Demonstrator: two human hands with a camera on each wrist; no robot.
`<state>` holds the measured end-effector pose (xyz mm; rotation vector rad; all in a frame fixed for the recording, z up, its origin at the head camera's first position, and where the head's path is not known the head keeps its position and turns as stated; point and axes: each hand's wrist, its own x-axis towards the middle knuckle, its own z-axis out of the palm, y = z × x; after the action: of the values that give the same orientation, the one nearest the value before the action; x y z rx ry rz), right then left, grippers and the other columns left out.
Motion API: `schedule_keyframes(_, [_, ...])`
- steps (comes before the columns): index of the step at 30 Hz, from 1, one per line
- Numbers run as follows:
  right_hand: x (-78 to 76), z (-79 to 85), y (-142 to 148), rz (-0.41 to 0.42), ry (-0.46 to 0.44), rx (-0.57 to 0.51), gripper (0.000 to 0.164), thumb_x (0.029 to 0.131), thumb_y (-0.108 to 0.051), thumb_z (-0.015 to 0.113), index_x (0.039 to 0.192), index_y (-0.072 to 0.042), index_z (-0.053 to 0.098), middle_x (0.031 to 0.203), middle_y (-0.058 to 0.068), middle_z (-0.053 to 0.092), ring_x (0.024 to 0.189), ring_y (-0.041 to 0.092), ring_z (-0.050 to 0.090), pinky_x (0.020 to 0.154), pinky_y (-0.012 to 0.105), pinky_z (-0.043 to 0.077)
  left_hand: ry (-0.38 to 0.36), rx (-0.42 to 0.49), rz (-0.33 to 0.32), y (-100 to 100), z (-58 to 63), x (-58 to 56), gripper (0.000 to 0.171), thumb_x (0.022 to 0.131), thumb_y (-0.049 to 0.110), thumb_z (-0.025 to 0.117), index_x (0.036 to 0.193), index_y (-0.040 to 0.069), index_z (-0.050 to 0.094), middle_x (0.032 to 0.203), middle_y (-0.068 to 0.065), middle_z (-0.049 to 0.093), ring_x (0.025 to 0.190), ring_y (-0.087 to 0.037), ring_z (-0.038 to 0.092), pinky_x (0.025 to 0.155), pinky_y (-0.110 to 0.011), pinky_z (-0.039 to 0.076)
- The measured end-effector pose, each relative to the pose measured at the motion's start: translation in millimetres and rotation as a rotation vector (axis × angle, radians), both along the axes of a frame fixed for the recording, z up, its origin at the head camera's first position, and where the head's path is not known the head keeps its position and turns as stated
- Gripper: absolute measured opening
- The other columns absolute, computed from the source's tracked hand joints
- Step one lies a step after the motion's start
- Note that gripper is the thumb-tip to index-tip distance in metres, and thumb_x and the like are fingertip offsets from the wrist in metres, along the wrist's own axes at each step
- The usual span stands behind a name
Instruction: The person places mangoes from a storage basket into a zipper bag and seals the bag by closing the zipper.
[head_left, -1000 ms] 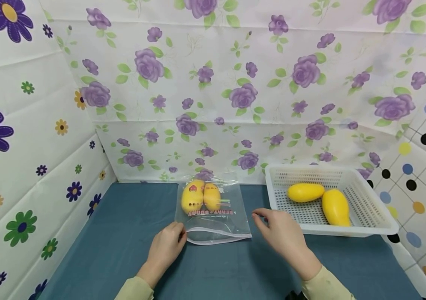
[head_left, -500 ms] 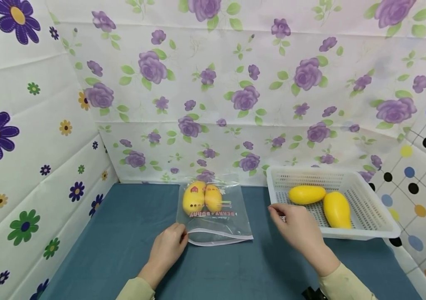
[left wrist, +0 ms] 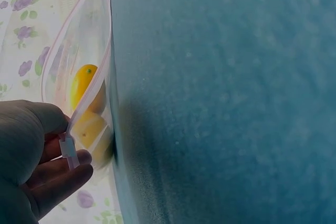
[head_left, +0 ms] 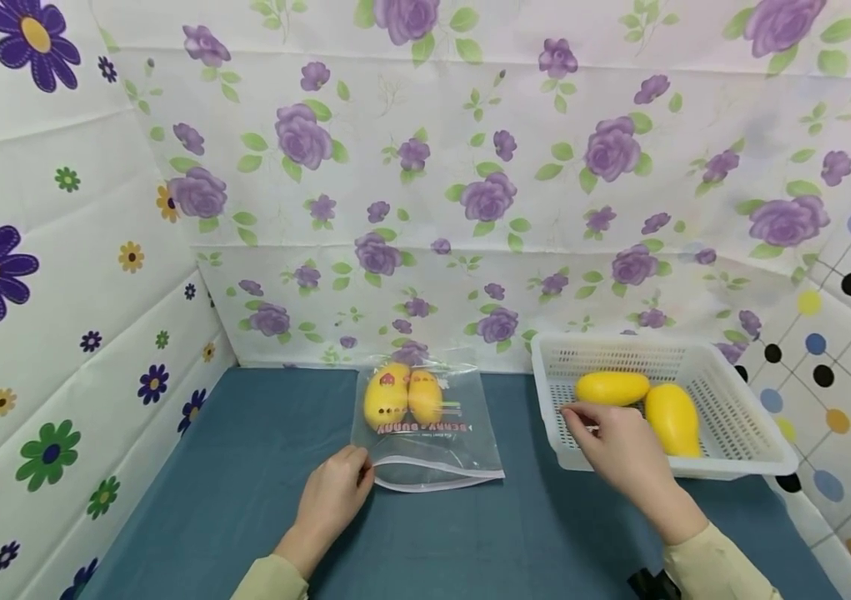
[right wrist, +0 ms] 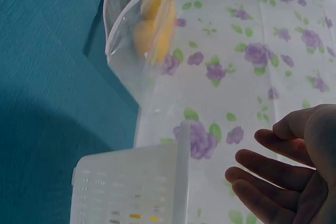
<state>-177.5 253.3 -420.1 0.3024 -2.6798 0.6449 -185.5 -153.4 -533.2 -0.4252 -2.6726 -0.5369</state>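
A clear zip bag [head_left: 470,450] with pink print lies at the middle back of the table, its mouth gaping toward me. Two yellow mangoes [head_left: 386,398] are inside it. My left hand [head_left: 331,496] pinches the left corner of the mouth, where the left wrist view shows a pale slider [left wrist: 68,148]. Over the near left side of a white basket [head_left: 748,467] hovers my right hand [head_left: 623,446], holding nothing, its fingers [right wrist: 273,169] loosely extended in the right wrist view. In the basket are two more mangoes, one lying crosswise [head_left: 611,388] and one pointing toward me [head_left: 673,419].
Blue-green cloth [head_left: 425,550] covers the table. A floral curtain [head_left: 425,208] rises right behind the bag and basket. Patterned sheets [head_left: 42,367] close off the left and right sides. A small black object [head_left: 650,583] sits by my right sleeve.
My right hand has moved rightward from beside the bag to above the basket's near left side. The left hand keeps its pinch on the bag's corner. The mangoes have not moved.
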Motion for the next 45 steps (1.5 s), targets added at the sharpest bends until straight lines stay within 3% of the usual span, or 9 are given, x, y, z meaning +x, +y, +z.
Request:
schedule_keyframes(9, [-6.3, -0.3, 15.3, 0.012, -0.062, -0.081, 0.027, 0.106, -0.031, 0.071, 0.119, -0.01, 0.081, 0.098, 0.003, 0.079, 0.068, 0.013, 0.059, 0.064, 0.033, 0.047, 0.008, 0.007, 0.009, -0.3, 0.1, -1.7, 0.03, 0.087, 0.005, 0.087, 0.077, 0.018, 0.062, 0.071, 0.009, 0.048, 0.058, -0.004, 0.042, 0.052, -0.025, 0.039])
schedule_keyframes(15, [-8.3, -4.4, 25.7, -0.008, -0.103, -0.087, 0.034, 0.107, -0.036, 0.068, 0.124, -0.009, 0.08, 0.111, 0.007, 0.08, 0.084, 0.02, 0.071, 0.077, 0.045, 0.058, 0.003, -0.001, 0.016, 1.1, -0.1, -1.0, 0.03, 0.087, 0.006, 0.088, 0.078, 0.017, 0.062, 0.071, 0.008, 0.048, 0.058, -0.004, 0.043, 0.052, -0.025, 0.039])
schedule_keyframes(21, [-9.5, -7.8, 33.6, -0.01, -0.156, -0.129, 0.039, 0.107, -0.04, 0.067, 0.127, -0.008, 0.078, 0.117, 0.009, 0.079, 0.096, 0.026, 0.074, 0.085, 0.051, 0.059, 0.002, 0.002, 0.017, 1.5, 0.3, -0.2, 0.03, 0.086, 0.005, 0.088, 0.077, 0.017, 0.062, 0.071, 0.008, 0.048, 0.058, -0.004, 0.043, 0.052, -0.025, 0.039])
schedule_keyframes(45, [-21.1, -21.6, 71.7, -0.039, -0.207, -0.075, 0.044, 0.108, -0.042, 0.066, 0.129, -0.006, 0.076, 0.115, 0.011, 0.078, 0.088, 0.022, 0.065, 0.079, 0.042, 0.053, -0.004, 0.0, 0.026, 1.7, 1.7, 0.0, 0.029, 0.087, 0.006, 0.088, 0.078, 0.017, 0.063, 0.071, 0.008, 0.048, 0.058, -0.004, 0.042, 0.052, -0.025, 0.039])
